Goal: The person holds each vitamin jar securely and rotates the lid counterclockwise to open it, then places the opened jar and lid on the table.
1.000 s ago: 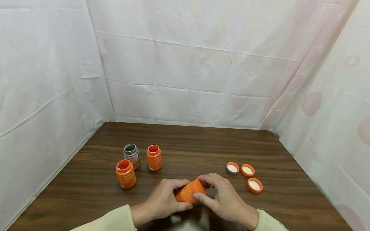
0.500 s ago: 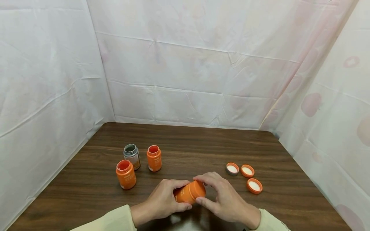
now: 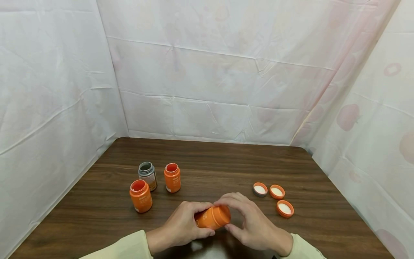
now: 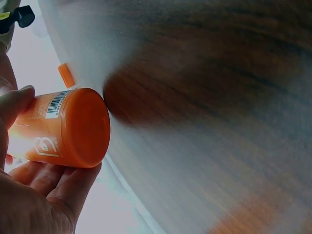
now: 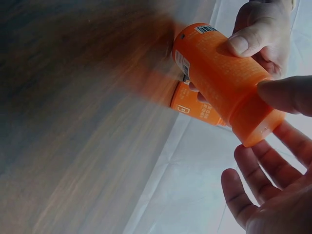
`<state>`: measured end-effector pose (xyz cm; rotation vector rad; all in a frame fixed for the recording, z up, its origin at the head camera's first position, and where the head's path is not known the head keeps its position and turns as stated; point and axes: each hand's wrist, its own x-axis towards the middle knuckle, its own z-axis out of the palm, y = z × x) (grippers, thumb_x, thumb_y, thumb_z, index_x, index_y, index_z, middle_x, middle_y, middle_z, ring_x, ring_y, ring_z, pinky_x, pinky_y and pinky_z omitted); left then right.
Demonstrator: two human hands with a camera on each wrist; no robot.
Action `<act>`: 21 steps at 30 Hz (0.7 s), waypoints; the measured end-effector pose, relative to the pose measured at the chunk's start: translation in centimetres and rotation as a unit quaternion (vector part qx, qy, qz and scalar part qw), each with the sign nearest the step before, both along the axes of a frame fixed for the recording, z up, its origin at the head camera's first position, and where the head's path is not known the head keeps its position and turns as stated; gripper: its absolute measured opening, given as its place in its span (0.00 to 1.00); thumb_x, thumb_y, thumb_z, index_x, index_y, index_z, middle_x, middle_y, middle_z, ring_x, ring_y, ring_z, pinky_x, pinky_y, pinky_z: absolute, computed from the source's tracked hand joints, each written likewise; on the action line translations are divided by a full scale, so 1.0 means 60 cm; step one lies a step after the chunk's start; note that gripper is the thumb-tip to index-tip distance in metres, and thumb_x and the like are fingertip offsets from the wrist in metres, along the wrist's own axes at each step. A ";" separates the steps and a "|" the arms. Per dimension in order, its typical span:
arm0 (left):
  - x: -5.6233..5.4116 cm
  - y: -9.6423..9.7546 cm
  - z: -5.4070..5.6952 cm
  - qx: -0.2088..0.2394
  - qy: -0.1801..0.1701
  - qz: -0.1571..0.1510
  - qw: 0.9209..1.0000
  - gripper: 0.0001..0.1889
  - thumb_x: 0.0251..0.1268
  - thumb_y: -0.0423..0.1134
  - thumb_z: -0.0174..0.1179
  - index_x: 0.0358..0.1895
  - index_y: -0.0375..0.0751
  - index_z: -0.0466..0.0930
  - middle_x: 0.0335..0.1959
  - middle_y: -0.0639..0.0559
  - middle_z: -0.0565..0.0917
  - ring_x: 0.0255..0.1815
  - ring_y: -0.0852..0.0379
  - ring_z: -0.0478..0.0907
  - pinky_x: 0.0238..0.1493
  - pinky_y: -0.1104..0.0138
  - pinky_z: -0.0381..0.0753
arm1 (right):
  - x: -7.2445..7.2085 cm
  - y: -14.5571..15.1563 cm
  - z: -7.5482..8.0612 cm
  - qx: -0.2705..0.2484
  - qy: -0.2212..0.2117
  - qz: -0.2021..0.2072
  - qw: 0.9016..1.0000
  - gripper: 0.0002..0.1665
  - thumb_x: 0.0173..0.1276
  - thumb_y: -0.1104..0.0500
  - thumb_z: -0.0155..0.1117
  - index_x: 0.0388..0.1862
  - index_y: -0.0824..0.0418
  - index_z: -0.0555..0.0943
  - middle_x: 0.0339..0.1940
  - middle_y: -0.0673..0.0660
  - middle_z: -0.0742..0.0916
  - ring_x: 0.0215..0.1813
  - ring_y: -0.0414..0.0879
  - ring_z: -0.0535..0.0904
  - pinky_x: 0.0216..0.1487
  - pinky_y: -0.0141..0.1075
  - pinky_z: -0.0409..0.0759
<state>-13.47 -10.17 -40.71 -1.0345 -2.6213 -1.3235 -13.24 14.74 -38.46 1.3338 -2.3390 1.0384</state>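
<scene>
An orange bottle (image 3: 206, 219) lies tilted at the front middle of the table, its screw lid (image 3: 223, 215) toward the right. My left hand (image 3: 182, 222) grips the bottle's body between thumb and fingers. The left wrist view shows the bottle's round base (image 4: 87, 127) close over the table. My right hand (image 3: 253, 223) holds the lid by its edge, with the index finger at the far side and the thumb at the near side. In the right wrist view the thumb lies across the lid (image 5: 258, 124), with the other fingers spread below.
Two lidless orange bottles (image 3: 141, 198) (image 3: 173, 180) and a lidless grey bottle (image 3: 149, 180) stand at the left. Three upturned lids with white liners lie at the right: a grey-sided one (image 3: 260, 189) and two orange ones (image 3: 277, 191) (image 3: 285, 208). Pale sheets (image 3: 210, 72) surround the table (image 3: 210, 154).
My right fingers have shifted round the lid: the index finger moved left over its far edge and the thumb slid right along its near edge. The left hand and bottle have barely moved.
</scene>
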 end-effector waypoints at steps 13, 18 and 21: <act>0.000 0.001 -0.001 0.004 -0.014 -0.001 1.000 0.24 0.50 0.41 0.81 0.53 0.57 0.85 0.39 0.67 0.84 0.35 0.67 0.79 0.39 0.71 0.80 | 0.003 -0.003 0.000 -0.018 -0.010 -0.065 0.998 0.30 0.64 0.50 0.78 0.64 0.47 0.78 0.54 0.44 0.84 0.51 0.41 0.80 0.50 0.39 0.82; 0.000 0.001 0.000 0.006 -0.019 -0.004 1.000 0.24 0.50 0.40 0.81 0.53 0.57 0.85 0.39 0.67 0.84 0.36 0.67 0.80 0.39 0.71 0.80 | 0.005 -0.006 -0.001 -0.010 -0.048 -0.132 0.990 0.23 0.66 0.42 0.74 0.55 0.47 0.82 0.40 0.39 0.83 0.39 0.36 0.76 0.39 0.33 0.78; 0.000 0.002 0.000 0.009 -0.019 -0.004 1.000 0.24 0.50 0.40 0.81 0.53 0.57 0.85 0.40 0.67 0.84 0.36 0.67 0.80 0.40 0.71 0.80 | 0.005 -0.009 0.000 -0.006 -0.069 -0.151 0.986 0.22 0.65 0.40 0.74 0.52 0.49 0.83 0.36 0.40 0.83 0.35 0.38 0.76 0.36 0.34 0.78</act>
